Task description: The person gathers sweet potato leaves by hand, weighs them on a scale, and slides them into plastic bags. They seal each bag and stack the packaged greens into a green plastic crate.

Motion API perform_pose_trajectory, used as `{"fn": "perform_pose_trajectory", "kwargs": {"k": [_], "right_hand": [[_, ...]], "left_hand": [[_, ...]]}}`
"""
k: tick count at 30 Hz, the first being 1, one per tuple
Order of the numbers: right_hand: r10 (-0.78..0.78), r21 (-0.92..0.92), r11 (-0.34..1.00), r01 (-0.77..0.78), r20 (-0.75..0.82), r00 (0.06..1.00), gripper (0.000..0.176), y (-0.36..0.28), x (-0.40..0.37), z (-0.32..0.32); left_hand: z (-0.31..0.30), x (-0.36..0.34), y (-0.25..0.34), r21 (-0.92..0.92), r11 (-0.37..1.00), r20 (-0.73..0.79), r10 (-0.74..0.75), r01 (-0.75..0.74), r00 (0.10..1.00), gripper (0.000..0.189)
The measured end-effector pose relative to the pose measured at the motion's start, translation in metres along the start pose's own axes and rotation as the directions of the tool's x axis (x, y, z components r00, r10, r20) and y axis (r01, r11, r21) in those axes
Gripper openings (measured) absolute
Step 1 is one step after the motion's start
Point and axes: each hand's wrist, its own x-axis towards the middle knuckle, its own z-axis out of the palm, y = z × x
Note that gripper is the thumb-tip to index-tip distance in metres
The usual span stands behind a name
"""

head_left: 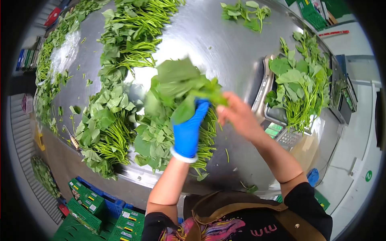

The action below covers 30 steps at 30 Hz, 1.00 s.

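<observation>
My left hand (187, 134), in a blue glove, is closed around a bunch of leafy green stems (179, 76) above the metal table. My bare right hand (237, 114) is at the stem end of that bunch, its fingers bent and blurred by motion; whether it grips a stem is unclear. Beneath and beside my left hand lies a pile of leafy greens (155, 140), its cut stems pointing right. Further left, a long row of bunched greens (114, 132) runs up the table.
A weighing scale (263, 86) with greens (299, 80) heaped on it stands at the right. A small bunch (247, 15) lies at the far side of the metal table (225, 52). A knife (72, 140) rests at the left edge. Green crates (86, 197) are stacked at lower left.
</observation>
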Motion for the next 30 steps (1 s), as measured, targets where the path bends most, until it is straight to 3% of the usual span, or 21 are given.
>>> {"fn": "perform_pose_trajectory", "kwargs": {"k": [1, 2, 3, 4, 6, 7, 8, 10, 12, 14, 17, 20, 21, 22, 23, 24, 27, 28, 29, 30], "right_hand": [[0.069, 0.036, 0.997, -0.068, -0.051, 0.996, 0.034, -0.005, 0.002, -0.008], [0.041, 0.102, 0.994, -0.028, -0.128, 0.991, 0.032, 0.003, 0.005, -0.016], [0.013, 0.163, 0.986, 0.021, -0.207, 0.978, 0.031, 0.014, 0.009, -0.023], [-0.013, 0.217, 0.973, 0.079, -0.290, 0.957, 0.030, 0.025, 0.013, -0.029], [-0.025, -0.064, 0.998, 0.000, -0.400, 0.916, 0.033, 0.045, 0.020, -0.034], [-0.041, -0.202, 0.978, -0.056, -0.446, 0.894, 0.034, 0.052, 0.019, -0.035], [-0.265, -0.495, 0.869, -0.009, -0.481, 0.836, 0.037, 0.057, 0.016, -0.035], [-0.663, -0.912, 0.409, -0.025, -0.315, 0.679, 0.044, 0.061, 0.013, -0.027], [-0.457, -0.861, 0.505, 0.057, -0.211, 0.864, 0.045, 0.065, -0.003, -0.012], [-0.261, -0.796, 0.588, 0.142, -0.021, 0.965, 0.042, 0.077, -0.010, 0.009], [-0.195, -0.845, 0.529, 0.083, -0.026, 0.980, 0.041, 0.097, -0.003, 0.034], [0.023, -0.625, 0.778, -0.071, -0.085, 0.996, 0.042, 0.096, 0.009, 0.017], [0.160, -0.464, 0.868, -0.179, -0.080, 0.984, 0.042, 0.090, 0.012, 0.008], [0.204, -0.129, 0.969, -0.212, -0.074, 0.976, 0.042, 0.082, 0.011, 0.000], [0.244, 0.219, 0.949, -0.227, -0.052, 0.968, 0.043, 0.075, 0.011, -0.007], [0.276, 0.540, 0.812, -0.223, -0.018, 0.961, 0.044, 0.072, 0.009, -0.013], [0.309, 0.428, 0.860, -0.278, -0.004, 0.951, 0.047, 0.075, 0.007, -0.022], [0.299, 0.423, 0.863, -0.276, 0.012, 0.954, 0.048, 0.077, 0.006, -0.023], [0.292, 0.418, 0.865, -0.277, 0.029, 0.956, 0.049, 0.081, 0.003, -0.022], [0.285, 0.412, 0.868, -0.278, 0.047, 0.957, 0.050, 0.083, 0.001, -0.021]], "left_hand": [[-0.001, -0.001, 0.008, 0.033, 0.999, -0.025, 0.025, -0.024, 0.999, 0.030], [-0.006, -0.003, 0.012, 0.069, 0.996, -0.051, 0.053, -0.050, 0.997, 0.029], [-0.019, -0.005, 0.006, 0.143, 0.983, -0.002, 0.115, -0.114, 0.993, 0.031], [-0.029, -0.009, 0.004, 0.352, 0.904, 0.146, 0.203, -0.242, 0.968, 0.032], [-0.043, -0.017, -0.002, 0.618, 0.588, 0.473, 0.253, -0.522, 0.844, 0.035], [-0.048, -0.019, -0.008, 0.602, 0.432, 0.635, 0.251, -0.672, 0.731, 0.036], [-0.050, -0.022, -0.015, 0.623, 0.277, 0.699, 0.222, -0.731, 0.680, 0.036], [-0.057, -0.030, -0.025, 0.593, -0.049, 0.802, 0.125, -0.804, 0.584, 0.036], [-0.066, -0.034, -0.035, 0.643, -0.107, 0.766, 0.115, -0.758, 0.633, 0.037], [-0.079, -0.038, -0.041, 0.661, -0.149, 0.750, 0.109, -0.735, 0.652, 0.037], [-0.088, -0.047, -0.044, 0.678, -0.144, 0.735, 0.141, -0.721, 0.663, 0.037], [-0.093, -0.058, -0.048, 0.709, -0.178, 0.704, 0.125, -0.682, 0.699, 0.036], [-0.094, -0.061, -0.049, 0.718, -0.195, 0.693, 0.114, -0.668, 0.712, 0.036], [-0.093, -0.060, -0.047, 0.708, -0.185, 0.705, 0.124, -0.682, 0.698, 0.037], [-0.091, -0.057, -0.044, 0.697, -0.174, 0.716, 0.137, -0.695, 0.684, 0.038], [-0.089, -0.056, -0.042, 0.687, -0.162, 0.727, 0.150, -0.709, 0.670, 0.038], [-0.075, -0.062, -0.040, 0.751, -0.011, 0.642, 0.250, -0.661, 0.725, 0.040], [-0.066, -0.065, -0.039, 0.787, 0.354, 0.456, 0.217, -0.505, 0.863, 0.041], [-0.054, -0.070, -0.039, 0.696, 0.665, 0.275, 0.102, -0.271, 0.956, 0.042], [-0.041, -0.073, -0.037, 0.490, 0.872, 0.127, -0.076, 0.004, 0.989, 0.043]]}}
